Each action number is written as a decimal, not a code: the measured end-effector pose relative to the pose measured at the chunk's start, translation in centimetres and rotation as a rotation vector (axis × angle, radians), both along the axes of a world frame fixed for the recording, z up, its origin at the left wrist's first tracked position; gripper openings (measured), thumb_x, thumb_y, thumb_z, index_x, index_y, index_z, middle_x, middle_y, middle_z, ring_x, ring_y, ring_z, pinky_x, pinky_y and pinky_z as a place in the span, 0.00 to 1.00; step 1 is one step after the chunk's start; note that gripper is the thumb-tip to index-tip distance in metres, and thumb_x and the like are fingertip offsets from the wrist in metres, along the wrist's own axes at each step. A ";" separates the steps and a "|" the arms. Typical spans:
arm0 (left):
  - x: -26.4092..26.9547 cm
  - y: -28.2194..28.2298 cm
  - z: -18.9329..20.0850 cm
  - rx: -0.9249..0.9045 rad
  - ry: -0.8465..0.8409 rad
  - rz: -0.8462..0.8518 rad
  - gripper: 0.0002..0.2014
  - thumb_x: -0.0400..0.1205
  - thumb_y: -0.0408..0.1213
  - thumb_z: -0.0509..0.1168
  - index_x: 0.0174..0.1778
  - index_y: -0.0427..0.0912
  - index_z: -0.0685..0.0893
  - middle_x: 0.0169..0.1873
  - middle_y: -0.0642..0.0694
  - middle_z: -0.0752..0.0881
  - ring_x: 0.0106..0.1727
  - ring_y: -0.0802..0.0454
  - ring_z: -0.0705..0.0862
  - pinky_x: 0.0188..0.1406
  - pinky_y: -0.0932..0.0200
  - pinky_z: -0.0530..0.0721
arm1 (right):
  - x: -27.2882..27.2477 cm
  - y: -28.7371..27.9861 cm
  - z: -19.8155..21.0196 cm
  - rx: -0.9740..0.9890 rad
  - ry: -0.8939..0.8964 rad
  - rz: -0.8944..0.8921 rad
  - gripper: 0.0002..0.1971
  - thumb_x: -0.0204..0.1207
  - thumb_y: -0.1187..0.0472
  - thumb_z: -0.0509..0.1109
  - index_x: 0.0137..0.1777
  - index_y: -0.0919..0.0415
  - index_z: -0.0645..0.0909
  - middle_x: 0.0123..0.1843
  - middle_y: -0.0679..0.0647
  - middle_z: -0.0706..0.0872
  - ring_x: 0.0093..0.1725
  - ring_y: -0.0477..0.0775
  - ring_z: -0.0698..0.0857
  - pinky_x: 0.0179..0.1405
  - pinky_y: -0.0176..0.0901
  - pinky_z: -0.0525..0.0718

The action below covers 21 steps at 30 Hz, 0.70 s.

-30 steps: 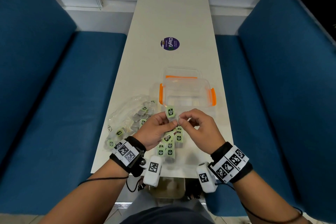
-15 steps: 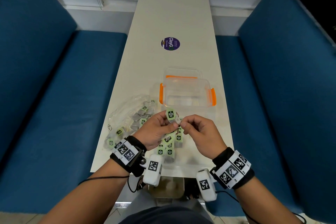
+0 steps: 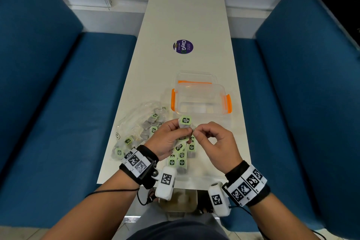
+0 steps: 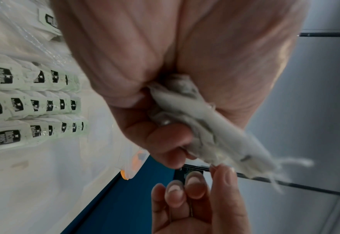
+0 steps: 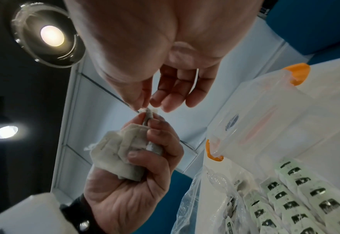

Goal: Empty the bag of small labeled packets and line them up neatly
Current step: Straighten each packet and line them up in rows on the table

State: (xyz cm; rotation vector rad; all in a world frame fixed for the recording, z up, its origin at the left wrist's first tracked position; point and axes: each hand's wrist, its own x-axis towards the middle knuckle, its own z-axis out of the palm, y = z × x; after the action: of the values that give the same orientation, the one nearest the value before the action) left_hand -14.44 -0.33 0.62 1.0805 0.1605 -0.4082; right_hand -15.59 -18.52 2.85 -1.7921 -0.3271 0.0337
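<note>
The left hand (image 3: 171, 138) clutched a tea bag (image 3: 185, 122) while the right hand (image 3: 218, 142) pinched its corner, untangling it; next, laying it in the near rows (image 3: 182, 159).

We see a crumpled, fibrous paper packet (image 5: 112, 152) with frayed threads, matt and rough, its pale green paper label (image 3: 186, 120) smooth. Packets of the same paper lie in rows (image 4: 34, 104) on the smooth, matt cream table (image 3: 175, 17). The crinkled clear plastic bag (image 3: 134, 121) is glossy, catching highlights. The translucent plastic storage box (image 3: 200, 99) looks smooth and faintly frosted, with glossy orange plastic clips (image 3: 228, 103). A round purple sticker (image 3: 183, 46) is flat and slightly shiny. The blue bench seats (image 3: 58, 103) appear as matt woven cloth.
</note>
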 end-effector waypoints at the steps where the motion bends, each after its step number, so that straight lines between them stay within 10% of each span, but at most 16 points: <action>1: 0.0 -0.1 0.0 0.005 0.003 -0.001 0.09 0.82 0.23 0.68 0.57 0.26 0.84 0.43 0.40 0.90 0.38 0.49 0.87 0.38 0.58 0.84 | 0.0 0.0 0.0 -0.003 -0.016 0.008 0.10 0.81 0.68 0.75 0.46 0.50 0.88 0.40 0.45 0.88 0.40 0.47 0.85 0.45 0.34 0.82; 21: 0.3 -0.1 -0.7 0.012 0.021 -0.021 0.09 0.79 0.28 0.71 0.55 0.30 0.87 0.45 0.41 0.92 0.45 0.50 0.91 0.47 0.59 0.87 | 0.2 -0.8 -2.4 -0.222 -0.138 0.023 0.05 0.82 0.62 0.75 0.52 0.51 0.90 0.39 0.45 0.86 0.40 0.51 0.84 0.43 0.51 0.85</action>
State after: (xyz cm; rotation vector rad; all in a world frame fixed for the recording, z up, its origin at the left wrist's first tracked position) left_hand -14.17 -0.41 -0.11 1.0909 0.1705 -0.4385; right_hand -15.34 -19.31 0.49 -2.0156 -0.4575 -0.0388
